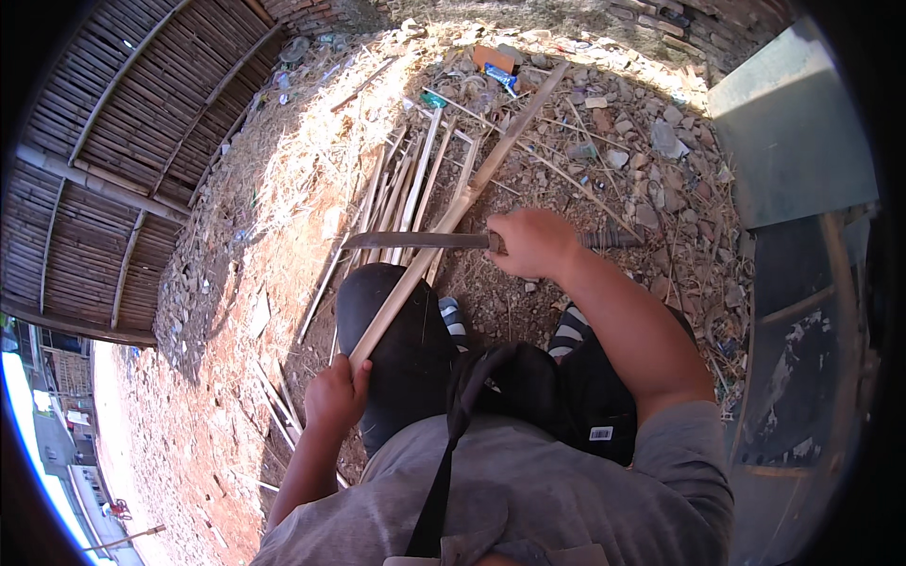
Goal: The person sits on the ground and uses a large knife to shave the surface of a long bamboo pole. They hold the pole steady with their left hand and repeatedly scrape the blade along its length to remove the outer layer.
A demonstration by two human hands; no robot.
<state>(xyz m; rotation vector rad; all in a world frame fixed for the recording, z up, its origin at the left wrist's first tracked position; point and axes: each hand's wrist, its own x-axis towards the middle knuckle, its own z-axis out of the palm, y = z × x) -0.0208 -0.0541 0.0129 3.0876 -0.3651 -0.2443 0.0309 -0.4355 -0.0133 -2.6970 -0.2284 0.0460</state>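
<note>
My left hand (336,396) is closed round the near end of a long split bamboo strip (392,316). The strip slants up and away to the right across my left knee, its far end over the rubble. In my right hand (535,243) is a machete (415,241), gripped near where the blade meets the handle. Its dark blade points left and crosses the strip just beyond the knee; whether it cuts into the bamboo I cannot tell. The wrapped handle sticks out to the right of my fist. Several thin bamboo strips (415,184) lie on the ground behind the blade.
Broken bricks and stones (651,189) cover the ground ahead and right. A blue wrapper (500,77) lies near the far wall. A woven bamboo wall (123,123) stands left, a pale panel (793,123) right. More loose strips (278,401) lie beside my left arm.
</note>
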